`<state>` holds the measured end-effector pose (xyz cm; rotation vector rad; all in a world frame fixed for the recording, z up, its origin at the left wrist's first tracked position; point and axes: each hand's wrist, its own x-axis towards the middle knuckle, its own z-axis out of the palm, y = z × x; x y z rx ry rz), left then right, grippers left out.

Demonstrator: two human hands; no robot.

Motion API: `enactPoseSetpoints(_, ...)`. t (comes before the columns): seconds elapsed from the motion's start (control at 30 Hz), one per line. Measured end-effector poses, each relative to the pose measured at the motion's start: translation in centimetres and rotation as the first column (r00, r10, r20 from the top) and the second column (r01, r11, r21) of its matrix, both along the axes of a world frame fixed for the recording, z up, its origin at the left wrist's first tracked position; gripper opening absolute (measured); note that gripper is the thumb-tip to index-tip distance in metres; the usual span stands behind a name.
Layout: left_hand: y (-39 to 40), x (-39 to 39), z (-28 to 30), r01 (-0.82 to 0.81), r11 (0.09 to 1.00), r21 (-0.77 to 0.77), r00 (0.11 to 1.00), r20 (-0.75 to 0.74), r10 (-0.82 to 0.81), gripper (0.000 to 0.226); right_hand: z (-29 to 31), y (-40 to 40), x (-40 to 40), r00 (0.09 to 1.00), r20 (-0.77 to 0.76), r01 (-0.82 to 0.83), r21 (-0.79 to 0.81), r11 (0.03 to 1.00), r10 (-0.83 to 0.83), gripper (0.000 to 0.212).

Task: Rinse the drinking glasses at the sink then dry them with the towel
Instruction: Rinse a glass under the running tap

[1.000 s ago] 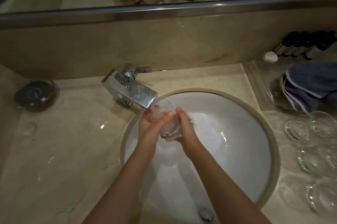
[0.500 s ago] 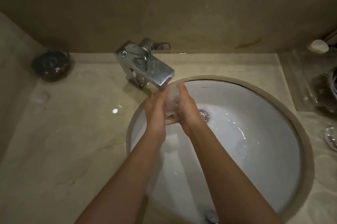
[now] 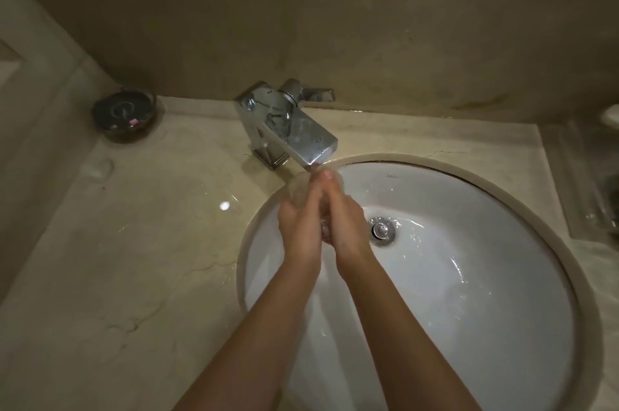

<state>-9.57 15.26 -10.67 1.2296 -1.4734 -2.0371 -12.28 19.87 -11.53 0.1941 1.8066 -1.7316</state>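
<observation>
A clear drinking glass (image 3: 299, 189) sits between my two hands, just under the spout of the chrome faucet (image 3: 292, 130). My left hand (image 3: 299, 226) wraps its left side and my right hand (image 3: 346, 223) wraps its right side, so most of the glass is hidden. Both hands hang over the left part of the white sink (image 3: 469, 276), where water wets the bowl. The towel and the other glasses are out of frame.
A dark round dish (image 3: 124, 115) stands at the back left of the beige marble counter (image 3: 134, 260). The sink's drain plug (image 3: 382, 230) lies right of my hands. A clear tray edge (image 3: 582, 183) shows at the far right.
The camera has swung left and down, so the glasses and towel on the right left the view. My hands closed tighter round the glass and stayed under the spout.
</observation>
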Motion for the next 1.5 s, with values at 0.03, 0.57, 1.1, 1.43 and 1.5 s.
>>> enactPoseSetpoints(0.03,0.1,0.1,-0.1,0.016,1.0,-0.007,1.0,-0.003,-0.016,0.03,-0.1,0.1,0.0,1.0,0.021,0.005,-0.008,1.0,-0.005,0.069)
enactPoseSetpoints(0.57,0.8,1.3,-0.2,0.134,0.972,-0.196,0.991,0.033,-0.13,0.074,-1.1,0.9,0.4,0.969,0.244,0.103,-0.31,0.945,-0.026,0.082)
enactPoseSetpoints(1.1,-0.7,2.1,-0.8,0.259,0.96,-0.107,0.966,0.032,-0.257,0.063,-0.8,1.7,0.7,0.98,0.191,-0.034,-0.09,0.995,0.05,0.062)
enactPoseSetpoints(1.43,-1.5,2.5,0.4,0.245,0.969,-0.033,0.96,0.147,-0.238,0.057,6.4,0.9,-4.6,0.974,-0.222,0.05,0.063,0.997,-0.035,0.065)
enactPoseSetpoints(1.5,-1.6,2.9,0.7,0.241,0.97,-0.042,0.961,0.15,-0.232,0.043,8.5,-0.1,-5.8,0.965,-0.262,-0.001,0.019,1.0,0.006,0.055)
